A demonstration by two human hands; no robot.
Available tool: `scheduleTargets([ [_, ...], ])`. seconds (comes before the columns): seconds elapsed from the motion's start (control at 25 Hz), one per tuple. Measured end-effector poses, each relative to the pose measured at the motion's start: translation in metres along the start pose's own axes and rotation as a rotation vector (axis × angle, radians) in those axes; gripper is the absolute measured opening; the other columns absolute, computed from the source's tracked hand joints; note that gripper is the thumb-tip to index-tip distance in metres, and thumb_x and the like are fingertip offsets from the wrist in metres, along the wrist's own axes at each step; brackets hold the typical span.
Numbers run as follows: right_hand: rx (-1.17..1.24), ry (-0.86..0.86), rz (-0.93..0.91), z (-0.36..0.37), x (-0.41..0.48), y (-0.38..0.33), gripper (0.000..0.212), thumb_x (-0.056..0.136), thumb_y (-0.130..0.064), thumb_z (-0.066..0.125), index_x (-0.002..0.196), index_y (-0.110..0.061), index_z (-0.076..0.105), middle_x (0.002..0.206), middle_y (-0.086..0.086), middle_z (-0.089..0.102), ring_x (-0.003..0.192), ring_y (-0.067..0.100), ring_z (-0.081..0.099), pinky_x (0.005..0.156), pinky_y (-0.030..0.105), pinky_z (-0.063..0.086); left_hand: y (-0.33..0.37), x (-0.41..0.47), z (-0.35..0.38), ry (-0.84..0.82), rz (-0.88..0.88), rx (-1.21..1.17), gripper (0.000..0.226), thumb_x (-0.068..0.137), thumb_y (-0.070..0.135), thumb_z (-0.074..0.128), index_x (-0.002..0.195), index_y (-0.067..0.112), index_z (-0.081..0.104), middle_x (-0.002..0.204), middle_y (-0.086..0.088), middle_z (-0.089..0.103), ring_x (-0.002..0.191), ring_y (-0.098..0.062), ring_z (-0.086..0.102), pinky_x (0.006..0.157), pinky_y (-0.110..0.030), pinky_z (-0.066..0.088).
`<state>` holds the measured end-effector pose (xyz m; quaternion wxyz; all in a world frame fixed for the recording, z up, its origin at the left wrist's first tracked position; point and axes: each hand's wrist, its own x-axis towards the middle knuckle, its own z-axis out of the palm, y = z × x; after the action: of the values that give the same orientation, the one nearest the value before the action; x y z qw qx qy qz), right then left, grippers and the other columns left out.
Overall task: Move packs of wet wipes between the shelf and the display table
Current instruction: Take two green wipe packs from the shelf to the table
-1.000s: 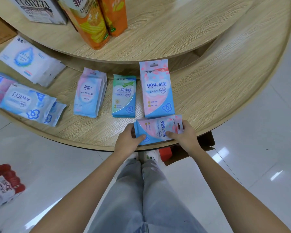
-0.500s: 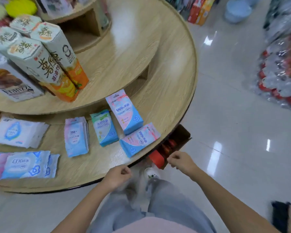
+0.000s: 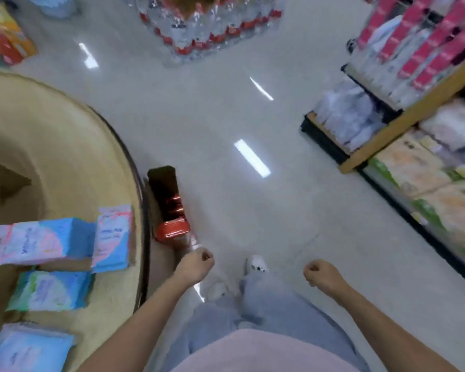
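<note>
Glossy pale floor is stretching between the round light-wood display table on your left and the wood-edged shelf of wrapped goods on your right. Blurred wet-wipe packs are lying on the table: a long pink-and-blue pack, a smaller pink-and-blue pack beside it, a green-and-blue pack, and a pale blue pack nearest you. An open brown carton of red-capped bottles is sitting against the table rim, just beside your left hand. That hand and your right hand are curling into fists, gripping nothing. Shrink-wrapped bottles are standing far ahead.
</note>
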<state>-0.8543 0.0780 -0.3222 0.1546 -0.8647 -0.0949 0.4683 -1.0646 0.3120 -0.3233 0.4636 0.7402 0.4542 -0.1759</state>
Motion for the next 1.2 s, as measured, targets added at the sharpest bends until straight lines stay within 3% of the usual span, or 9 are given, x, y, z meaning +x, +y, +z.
scheduleTargets([
  [0.08, 0.165, 0.070, 0.134, -0.005, -0.024, 0.064, 0.016, 0.087, -0.011, 0.054, 0.071, -0.013, 0.054, 0.073, 0.005, 0.059, 0.064, 0.016, 0.056, 0.059, 0.026, 0.041, 0.048, 0.012, 0.020, -0.092, 0.123, 0.109, 0.020, 0.086, 0.025, 0.056, 0.096, 0.011, 0.067, 0.099, -0.010, 0.068, 0.101, -0.027, 0.063, 0.085, -0.029, 0.044],
  [0.2, 0.402, 0.110, 0.305, 0.002, -0.056, 0.144, 0.011, 0.086, -0.009, 0.052, 0.076, -0.011, 0.057, 0.077, 0.007, 0.061, 0.063, 0.017, 0.054, 0.055, 0.023, 0.040, 0.105, 0.030, 0.060, -0.180, 0.212, 0.259, 0.023, 0.092, 0.021, 0.052, 0.110, 0.011, 0.063, 0.099, -0.004, 0.065, 0.100, -0.023, 0.061, 0.081, -0.027, 0.044],
  [0.4, 0.697, 0.120, 0.484, -0.005, -0.092, 0.247, 0.009, 0.087, -0.006, 0.051, 0.079, -0.009, 0.053, 0.078, 0.010, 0.058, 0.065, 0.021, 0.051, 0.057, 0.025, 0.036, 0.190, 0.040, 0.155, -0.352, 0.313, 0.518, 0.032, 0.095, 0.027, 0.051, 0.124, 0.013, 0.057, 0.118, -0.005, 0.059, 0.102, -0.018, 0.055, 0.082, -0.021, 0.037],
  [0.68, 0.678, 0.205, 0.441, -0.108, -0.076, 0.344, 0.010, 0.087, -0.010, 0.050, 0.079, -0.012, 0.053, 0.080, 0.011, 0.059, 0.070, 0.021, 0.055, 0.063, 0.028, 0.039, 0.246, 0.036, 0.261, -0.487, 0.315, 0.659, 0.027, 0.094, 0.023, 0.054, 0.119, 0.013, 0.059, 0.116, -0.007, 0.061, 0.099, -0.016, 0.053, 0.084, -0.020, 0.037],
  [0.92, 0.735, 0.395, 0.324, -0.206, -0.034, 0.379, 0.014, 0.093, -0.014, 0.050, 0.101, -0.009, 0.061, 0.092, 0.007, 0.064, 0.078, 0.019, 0.062, 0.063, 0.023, 0.045, 0.287, 0.072, 0.301, -0.475, 0.160, 0.663, 0.024, 0.092, 0.016, 0.057, 0.113, 0.005, 0.061, 0.112, -0.017, 0.065, 0.092, -0.027, 0.062, 0.087, -0.032, 0.046],
  [1.04, 0.755, 0.390, 0.333, -0.242, -0.012, 0.397, 0.015, 0.093, -0.013, 0.051, 0.103, -0.008, 0.061, 0.092, 0.006, 0.063, 0.076, 0.017, 0.061, 0.061, 0.019, 0.044, 0.346, 0.098, 0.328, -0.486, 0.207, 0.703, 0.024, 0.093, 0.017, 0.056, 0.113, 0.006, 0.061, 0.114, -0.014, 0.064, 0.102, -0.028, 0.061, 0.090, -0.029, 0.044],
  [1.2, 0.809, 0.383, 0.490, -0.278, 0.005, 0.438, 0.010, 0.091, -0.010, 0.051, 0.096, -0.009, 0.060, 0.089, 0.007, 0.064, 0.072, 0.017, 0.061, 0.059, 0.021, 0.045, 0.456, 0.131, 0.381, -0.541, 0.294, 0.753, 0.026, 0.094, 0.020, 0.053, 0.117, 0.009, 0.059, 0.121, -0.010, 0.061, 0.109, -0.025, 0.058, 0.093, -0.028, 0.044],
])
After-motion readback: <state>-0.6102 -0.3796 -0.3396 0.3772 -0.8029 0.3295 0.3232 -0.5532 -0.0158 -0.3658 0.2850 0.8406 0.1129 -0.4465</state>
